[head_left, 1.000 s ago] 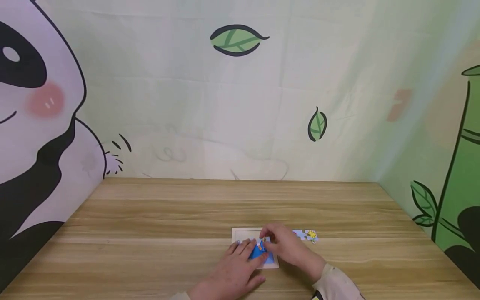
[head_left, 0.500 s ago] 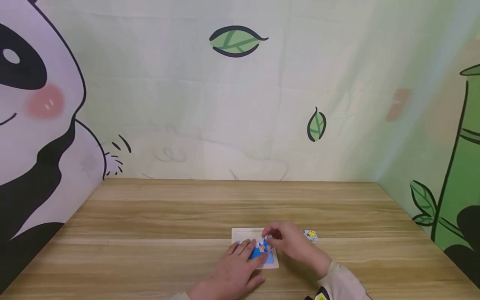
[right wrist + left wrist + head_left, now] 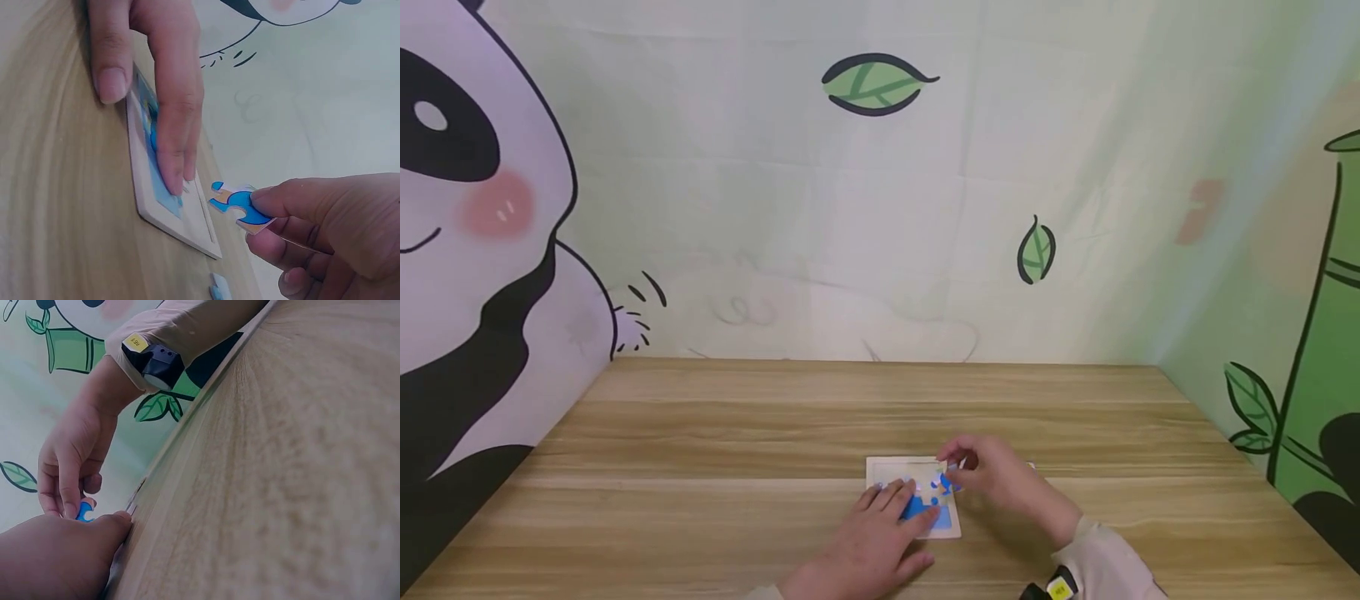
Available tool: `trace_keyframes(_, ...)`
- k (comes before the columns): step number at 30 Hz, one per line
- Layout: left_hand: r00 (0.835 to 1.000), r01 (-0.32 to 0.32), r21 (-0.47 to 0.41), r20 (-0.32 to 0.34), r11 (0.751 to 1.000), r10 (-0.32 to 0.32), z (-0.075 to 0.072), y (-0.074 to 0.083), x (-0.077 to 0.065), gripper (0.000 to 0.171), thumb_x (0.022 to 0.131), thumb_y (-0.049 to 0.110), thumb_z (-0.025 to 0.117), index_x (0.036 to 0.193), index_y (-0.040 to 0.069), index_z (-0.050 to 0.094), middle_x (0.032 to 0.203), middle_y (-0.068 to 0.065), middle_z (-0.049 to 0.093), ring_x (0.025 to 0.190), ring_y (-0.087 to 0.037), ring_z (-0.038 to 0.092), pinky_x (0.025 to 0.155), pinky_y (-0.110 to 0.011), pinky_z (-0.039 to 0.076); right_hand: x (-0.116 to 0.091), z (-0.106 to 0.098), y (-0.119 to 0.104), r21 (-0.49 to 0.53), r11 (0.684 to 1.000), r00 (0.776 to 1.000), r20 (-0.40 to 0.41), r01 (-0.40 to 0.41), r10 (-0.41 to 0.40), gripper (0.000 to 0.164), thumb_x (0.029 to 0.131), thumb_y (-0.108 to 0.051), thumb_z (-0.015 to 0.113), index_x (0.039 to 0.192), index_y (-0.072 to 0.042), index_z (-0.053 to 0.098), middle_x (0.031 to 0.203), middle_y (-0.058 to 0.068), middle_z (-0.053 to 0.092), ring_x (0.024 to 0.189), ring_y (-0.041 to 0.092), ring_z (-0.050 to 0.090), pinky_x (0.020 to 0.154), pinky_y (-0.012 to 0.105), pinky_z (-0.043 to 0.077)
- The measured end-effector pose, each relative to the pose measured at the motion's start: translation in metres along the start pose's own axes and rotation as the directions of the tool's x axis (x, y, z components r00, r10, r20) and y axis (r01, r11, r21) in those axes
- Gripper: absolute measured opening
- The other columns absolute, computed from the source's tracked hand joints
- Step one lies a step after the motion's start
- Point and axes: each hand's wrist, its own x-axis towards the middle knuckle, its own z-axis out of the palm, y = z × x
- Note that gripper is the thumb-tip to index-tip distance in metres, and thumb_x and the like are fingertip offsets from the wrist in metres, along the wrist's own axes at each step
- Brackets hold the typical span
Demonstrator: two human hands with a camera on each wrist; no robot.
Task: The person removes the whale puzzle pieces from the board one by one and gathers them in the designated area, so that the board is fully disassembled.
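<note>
Flat fingers of the left hand (image 3: 872, 533) rest on a small framed puzzle board (image 3: 880, 461) lying on the table. Part of a blue picture is filled in near the board's front edge, while bare pale backing shows farther back. Between thumb and fingers, the right hand (image 3: 996, 479) pinches a jigsaw puzzle piece (image 3: 244, 209) printed in blue and orange. In the right wrist view the piece is held tilted, apart from the board's far side. From the left wrist, only a blue bit of the piece shows past the left hand (image 3: 62, 556).
Another loose puzzle piece (image 3: 219, 287) lies on the wooden table (image 3: 700, 425) beside the board, mostly hidden by the right hand in the head view. A cloth wall (image 3: 775, 208) with painted leaves and a panda stands behind the table.
Still pinching the puzzle piece, the right hand has moved a little to the right and away from the left fingers. It covers more of the loose pieces. The left hand stays on the board.
</note>
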Motion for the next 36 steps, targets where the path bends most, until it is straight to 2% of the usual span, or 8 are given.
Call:
trace_keyframes(6, 1.000, 0.002, -0.015, 0.004, 1.000, -0.002, 0.000, 0.000, 0.001, 0.052, 0.097, 0.054, 0.043, 0.144, 0.031, 0.044, 0.150, -0.013, 0.042, 0.139, -0.027, 0.040, 0.111, -0.049, 0.035, -0.003, -0.011, -0.001, -0.012, 1.000, 1.000, -0.016, -0.024, 0.024, 0.017, 0.088, -0.008, 0.066, 0.103, 0.001, 0.066, 0.089, 0.005, 0.068, 0.075, 0.005, 0.054, 0.064, 0.018, 0.047)
trace_keyframes(13, 1.000, 0.006, -0.025, 0.010, 1.000, -0.005, -0.001, 0.001, 0.001, 0.052, 0.097, 0.053, 0.044, 0.144, 0.031, 0.045, 0.150, -0.012, 0.043, 0.139, -0.027, 0.039, 0.111, -0.049, 0.034, -0.006, -0.021, -0.003, 0.014, 0.998, 0.998, -0.003, -0.056, 0.056, 0.013, 0.088, -0.007, 0.066, 0.099, 0.000, 0.067, 0.082, 0.005, 0.066, 0.066, 0.005, 0.054, 0.055, 0.021, 0.049)
trace_keyframes(23, 1.000, 0.009, -0.025, 0.018, 1.000, -0.008, -0.001, 0.000, 0.001, 0.051, 0.097, 0.053, 0.044, 0.144, 0.032, 0.045, 0.150, -0.012, 0.043, 0.139, -0.027, 0.040, 0.111, -0.050, 0.035, -0.014, -0.032, 0.001, 0.030, 0.997, 0.998, -0.009, -0.064, 0.064, 0.013, 0.088, -0.006, 0.065, 0.098, 0.002, 0.067, 0.081, 0.008, 0.068, 0.065, 0.008, 0.059, 0.060, 0.028, 0.055)
trace_keyframes(29, 1.000, 0.011, -0.033, 0.029, 0.999, -0.010, -0.002, 0.000, 0.000, 0.052, 0.097, 0.054, 0.043, 0.144, 0.032, 0.044, 0.150, -0.011, 0.042, 0.139, -0.026, 0.039, 0.111, -0.049, 0.034, -0.021, -0.038, 0.006, 0.038, 0.997, 0.997, -0.024, -0.072, 0.073, 0.014, 0.087, -0.005, 0.066, 0.100, 0.002, 0.067, 0.084, 0.008, 0.068, 0.068, 0.007, 0.059, 0.059, 0.024, 0.053)
trace_keyframes(36, 1.000, -0.002, -0.026, 0.009, 1.000, 0.002, 0.000, -0.001, 0.001, 0.051, 0.097, 0.053, 0.044, 0.143, 0.031, 0.046, 0.149, -0.012, 0.044, 0.138, -0.027, 0.040, 0.110, -0.050, 0.036, -0.029, -0.044, 0.010, 0.032, 0.996, 0.996, -0.029, -0.086, 0.086, 0.018, 0.087, -0.006, 0.067, 0.102, 0.003, 0.066, 0.087, 0.008, 0.067, 0.071, 0.006, 0.058, 0.060, 0.021, 0.052)
